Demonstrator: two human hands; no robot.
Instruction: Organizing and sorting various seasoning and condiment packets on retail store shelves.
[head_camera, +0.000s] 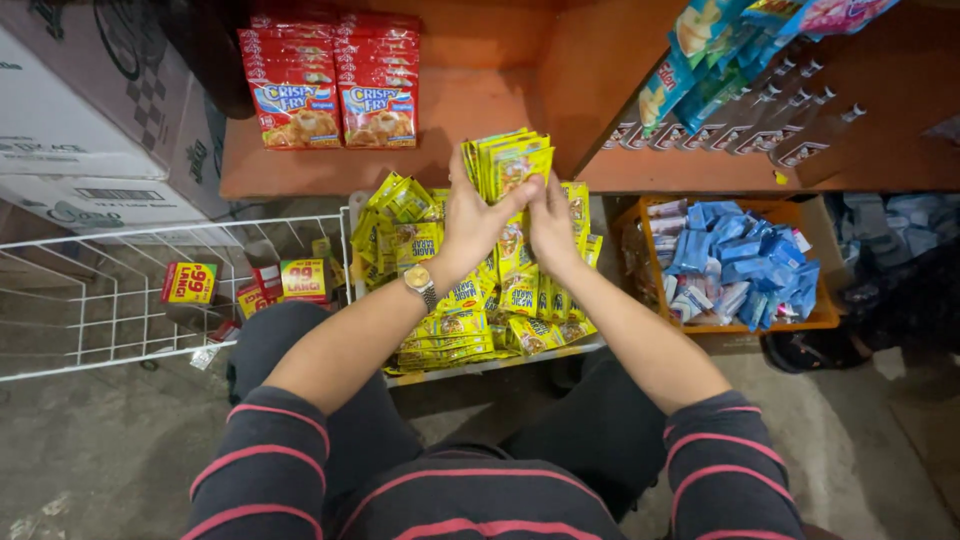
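Note:
My left hand (470, 222) and my right hand (550, 225) together grip a stack of small yellow sachets (508, 160), held upright in front of the orange shelf (450, 130). A wristwatch (420, 283) sits on my left wrist. Below the hands, a white tray (480, 368) holds many more yellow sachets (455, 310) in loose heaps.
Red breading-mix packets (330, 85) are stacked on the shelf at the left. An orange box of blue sachets (735, 260) stands to the right. A white wire basket (120, 300) with a few small red and yellow packets lies to the left. Cardboard boxes (70, 110) stand at far left.

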